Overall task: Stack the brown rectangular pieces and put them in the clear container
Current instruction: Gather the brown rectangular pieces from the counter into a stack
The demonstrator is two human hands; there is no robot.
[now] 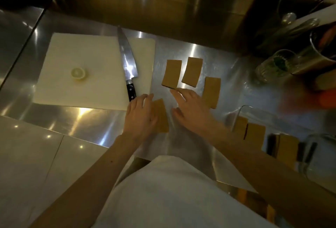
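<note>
Head view: two bare hands low over a steel tabletop [209, 60], gathering flat brown pieces.

Nearest, the left hand [141, 116] lies palm-down on one brown piece [161, 116], covering its left half; whether it pinches it I cannot tell. The right hand [190, 107] is spread and grasps nothing, fingertips reaching toward the far-left piece [171, 74], just short of its near edge. Two more pieces, one beyond [192, 71] and one to the right [211, 92], lie flat, long axes running away from the person. The pieces look thin, matte, sharp-cornered. Off right, the clear container [240, 116] already holds upright pieces. Further left sit a white cutting board [87, 60], knife [127, 60] and lemon half [78, 73].
</note>
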